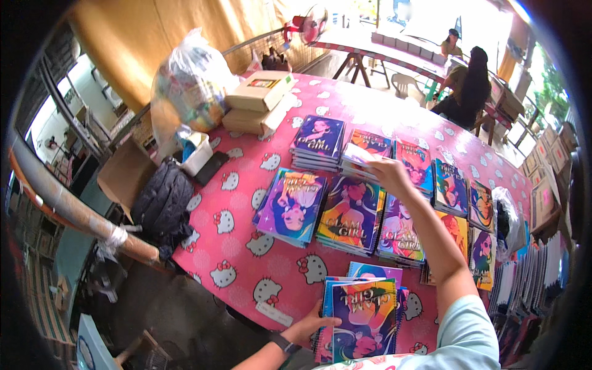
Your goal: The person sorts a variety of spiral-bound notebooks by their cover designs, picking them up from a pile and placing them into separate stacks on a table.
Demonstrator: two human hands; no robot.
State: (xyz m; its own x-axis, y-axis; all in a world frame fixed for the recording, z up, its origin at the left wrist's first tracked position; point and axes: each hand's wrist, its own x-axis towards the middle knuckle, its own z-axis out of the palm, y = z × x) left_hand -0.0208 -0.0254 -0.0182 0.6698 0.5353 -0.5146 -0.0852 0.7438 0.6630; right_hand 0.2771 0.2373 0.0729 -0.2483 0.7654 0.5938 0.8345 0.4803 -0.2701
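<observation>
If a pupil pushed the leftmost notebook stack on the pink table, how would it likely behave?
The leftmost notebook stack may slide apart, since its edges sit unevenly. It probably feels fairly heavy, being several notebooks deep. Rolling or tipping seems unlikely, as it lies flat and low on the pink table.

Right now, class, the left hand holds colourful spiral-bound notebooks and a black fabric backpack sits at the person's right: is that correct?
No: the head view shows the black fabric backpack at the person's left. The left hand does hold those notebooks.
</observation>
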